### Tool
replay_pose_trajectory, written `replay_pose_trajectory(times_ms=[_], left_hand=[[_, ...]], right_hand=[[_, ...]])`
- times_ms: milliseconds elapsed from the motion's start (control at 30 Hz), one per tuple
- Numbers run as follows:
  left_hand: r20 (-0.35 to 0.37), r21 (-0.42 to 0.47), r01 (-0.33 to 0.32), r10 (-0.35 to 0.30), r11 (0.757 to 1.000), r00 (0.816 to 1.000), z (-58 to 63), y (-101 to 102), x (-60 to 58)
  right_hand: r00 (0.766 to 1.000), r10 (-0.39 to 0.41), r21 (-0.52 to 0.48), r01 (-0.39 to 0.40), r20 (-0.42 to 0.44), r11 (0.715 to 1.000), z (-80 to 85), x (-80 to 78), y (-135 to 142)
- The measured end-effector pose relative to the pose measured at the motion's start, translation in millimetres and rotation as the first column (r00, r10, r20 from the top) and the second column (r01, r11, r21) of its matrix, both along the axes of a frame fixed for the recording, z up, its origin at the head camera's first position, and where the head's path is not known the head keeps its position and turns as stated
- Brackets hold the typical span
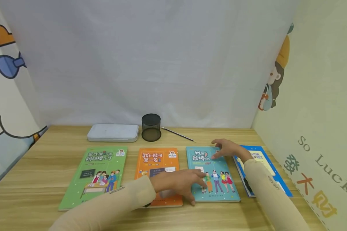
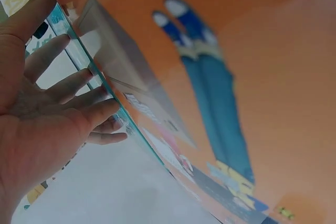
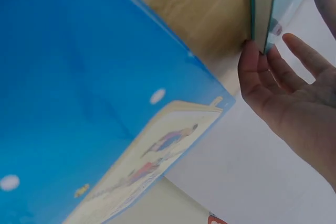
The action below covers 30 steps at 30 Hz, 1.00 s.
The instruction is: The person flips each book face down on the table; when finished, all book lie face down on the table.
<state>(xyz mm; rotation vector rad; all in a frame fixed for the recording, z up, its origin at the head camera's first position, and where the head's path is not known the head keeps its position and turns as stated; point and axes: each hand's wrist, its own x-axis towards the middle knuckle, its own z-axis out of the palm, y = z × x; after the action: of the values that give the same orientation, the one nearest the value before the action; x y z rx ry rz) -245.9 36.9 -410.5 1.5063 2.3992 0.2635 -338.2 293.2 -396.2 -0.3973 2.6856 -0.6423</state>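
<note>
A teal book (image 1: 212, 171) lies face up, third from the left in a row. My left hand (image 1: 185, 183) spreads its fingers over the teal book's left edge, above the right part of an orange book (image 1: 143, 163), which the hand and sleeve partly hide. In the left wrist view, fingertips (image 2: 107, 111) are at the teal edge, beyond the large orange cover. My right hand (image 1: 226, 149) is over the teal book's upper right corner, fingers loosely bent. In the right wrist view, its fingertips (image 3: 251, 51) touch the book's end. Neither hand grips anything.
A green book (image 1: 104, 163) lies at the left, and a blue book (image 1: 266, 160), partly under the right sleeve, at the right. Behind stand a pale flat case (image 1: 112, 132) and a black mesh pen cup (image 1: 151, 126), beside a pencil (image 1: 177, 133). A patterned wall (image 1: 312, 96) borders the right.
</note>
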Motion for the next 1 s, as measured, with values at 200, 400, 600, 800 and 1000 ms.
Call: replay_pose_trajectory(times_ms=[200,400,600,800,1000], left_hand=[[0.001,-0.005,-0.010,0.010,1.000,1.000,2.7,1,1.7],[0.002,-0.001,-0.012,0.012,1.000,1.000,1.3,1,1.3],[-0.004,0.000,-0.013,0.013,1.000,1.000,-0.8,2,-0.9],[-0.008,-0.004,-0.017,0.017,1.000,1.000,-1.4,2,-0.9],[-0.009,-0.017,-0.022,0.022,1.000,1.000,1.4,2,2.0]], right_hand=[[0.999,-0.023,0.040,0.024,-0.029,0.999,-5.2,-2.8,-2],[0.999,-0.035,0.048,0.036,-0.021,0.998,-7.0,-7.1,-6],[0.999,-0.047,0.053,0.047,-0.015,0.997,-7.9,-10.6,-8],[0.997,-0.069,0.040,0.070,-0.018,0.997,-8.8,-10.6,-10],[0.994,-0.102,-0.019,0.102,-0.039,0.995,-8.5,-7.1,-7]])
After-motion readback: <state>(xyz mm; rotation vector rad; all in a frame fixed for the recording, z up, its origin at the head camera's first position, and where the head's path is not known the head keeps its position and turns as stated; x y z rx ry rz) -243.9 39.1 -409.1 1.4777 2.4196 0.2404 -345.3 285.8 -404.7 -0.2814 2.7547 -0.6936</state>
